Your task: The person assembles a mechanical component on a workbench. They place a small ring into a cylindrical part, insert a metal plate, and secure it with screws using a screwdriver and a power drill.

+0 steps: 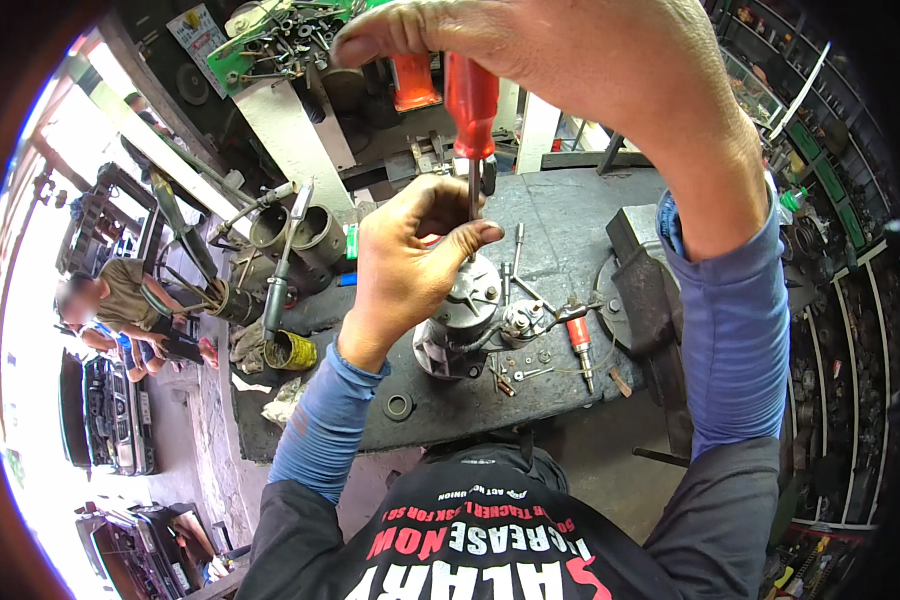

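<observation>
A screwdriver [473,110] with a red handle stands upright, its shaft pointing down at the top of a metal starter motor [458,335]. My right hand [580,65] is closed over the upper end of the handle. Lower down, my left hand [405,255] curls its thumb and fingers around the shaft, just above the motor. The shaft's tip is hidden behind the left thumb. Upright on the dark workbench [560,225], the motor has its smaller cylindrical solenoid [523,320] beside it on the right.
Right of the motor lie a red-bodied tool [580,345] and a T-shaped metal wrench [518,250]. A metal ring [398,404], small bolts and washers lie near the front edge. A yellow can [292,350] stands left; a bench vise [645,260] right. Another person [130,300] sits far left.
</observation>
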`<state>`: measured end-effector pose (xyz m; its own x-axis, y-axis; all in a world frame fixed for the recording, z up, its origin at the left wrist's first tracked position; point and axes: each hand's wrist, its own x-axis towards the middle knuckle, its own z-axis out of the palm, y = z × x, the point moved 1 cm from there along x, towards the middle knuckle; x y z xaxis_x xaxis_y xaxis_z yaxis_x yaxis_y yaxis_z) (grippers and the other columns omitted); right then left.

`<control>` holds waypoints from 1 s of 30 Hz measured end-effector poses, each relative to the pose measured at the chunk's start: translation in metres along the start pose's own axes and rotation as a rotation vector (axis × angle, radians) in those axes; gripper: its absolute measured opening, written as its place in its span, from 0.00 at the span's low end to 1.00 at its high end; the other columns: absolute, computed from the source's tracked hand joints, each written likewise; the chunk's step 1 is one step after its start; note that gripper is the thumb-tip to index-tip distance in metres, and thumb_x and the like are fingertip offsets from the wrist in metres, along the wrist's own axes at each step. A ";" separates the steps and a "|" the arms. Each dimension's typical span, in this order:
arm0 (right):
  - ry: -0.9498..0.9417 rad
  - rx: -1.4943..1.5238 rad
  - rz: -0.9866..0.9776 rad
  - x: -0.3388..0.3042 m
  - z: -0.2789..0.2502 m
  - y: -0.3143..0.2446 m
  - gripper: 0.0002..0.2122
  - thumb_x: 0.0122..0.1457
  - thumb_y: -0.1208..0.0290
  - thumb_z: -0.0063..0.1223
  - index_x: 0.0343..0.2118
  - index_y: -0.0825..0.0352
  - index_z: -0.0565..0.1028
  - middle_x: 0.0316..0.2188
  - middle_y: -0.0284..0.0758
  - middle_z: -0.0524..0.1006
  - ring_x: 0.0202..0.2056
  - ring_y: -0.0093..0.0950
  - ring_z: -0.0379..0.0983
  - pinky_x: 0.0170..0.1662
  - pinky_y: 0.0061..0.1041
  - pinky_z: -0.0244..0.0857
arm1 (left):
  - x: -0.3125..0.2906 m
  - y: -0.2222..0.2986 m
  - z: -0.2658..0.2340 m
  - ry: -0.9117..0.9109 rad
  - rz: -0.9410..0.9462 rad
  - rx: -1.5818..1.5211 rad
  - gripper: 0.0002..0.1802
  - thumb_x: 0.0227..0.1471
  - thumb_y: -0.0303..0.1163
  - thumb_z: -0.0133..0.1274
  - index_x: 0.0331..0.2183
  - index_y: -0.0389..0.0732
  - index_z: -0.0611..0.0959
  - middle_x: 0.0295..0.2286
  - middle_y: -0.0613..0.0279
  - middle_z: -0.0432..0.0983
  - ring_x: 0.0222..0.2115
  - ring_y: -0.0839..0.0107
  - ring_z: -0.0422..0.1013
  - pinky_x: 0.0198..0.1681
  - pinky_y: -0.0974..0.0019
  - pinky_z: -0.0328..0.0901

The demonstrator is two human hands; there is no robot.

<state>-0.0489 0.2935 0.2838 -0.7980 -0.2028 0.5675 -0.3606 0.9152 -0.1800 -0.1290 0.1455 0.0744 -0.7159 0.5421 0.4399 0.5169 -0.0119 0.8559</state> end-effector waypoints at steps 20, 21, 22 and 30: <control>0.171 1.326 -0.036 0.008 0.107 0.073 0.15 0.66 0.59 0.59 0.42 0.70 0.81 0.17 0.30 0.71 0.14 0.18 0.62 0.17 0.22 0.51 | -0.002 -0.019 0.011 -0.032 0.039 -0.124 0.13 0.61 0.14 0.51 0.43 0.37 0.86 0.33 0.60 0.84 0.32 0.75 0.80 0.38 0.67 0.75; 0.372 1.295 0.166 -0.003 0.120 0.081 0.15 0.68 0.61 0.59 0.45 0.70 0.82 0.17 0.29 0.71 0.15 0.16 0.61 0.18 0.21 0.50 | 0.000 -0.024 0.016 -0.005 0.008 -0.122 0.11 0.61 0.16 0.54 0.43 0.36 0.86 0.32 0.56 0.85 0.33 0.75 0.80 0.38 0.65 0.75; 0.554 1.264 0.361 -0.015 0.134 0.090 0.15 0.69 0.62 0.59 0.47 0.69 0.83 0.17 0.28 0.71 0.16 0.15 0.60 0.18 0.20 0.48 | 0.001 -0.026 0.020 0.040 0.108 -0.028 0.09 0.60 0.19 0.57 0.43 0.35 0.85 0.31 0.52 0.85 0.32 0.70 0.81 0.38 0.64 0.75; 0.050 1.836 -0.420 0.006 0.124 0.101 0.21 0.73 0.49 0.52 0.38 0.66 0.72 0.11 0.29 0.68 0.07 0.22 0.61 0.17 0.22 0.61 | -0.010 -0.022 0.022 0.043 0.139 -0.122 0.04 0.61 0.25 0.58 0.37 0.35 0.81 0.26 0.50 0.81 0.28 0.51 0.80 0.33 0.55 0.72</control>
<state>-0.1502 0.3418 0.1691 -0.5320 -0.2445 0.8107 -0.5294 -0.6511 -0.5438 -0.1230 0.1590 0.0455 -0.6622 0.4916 0.5655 0.5538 -0.1872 0.8113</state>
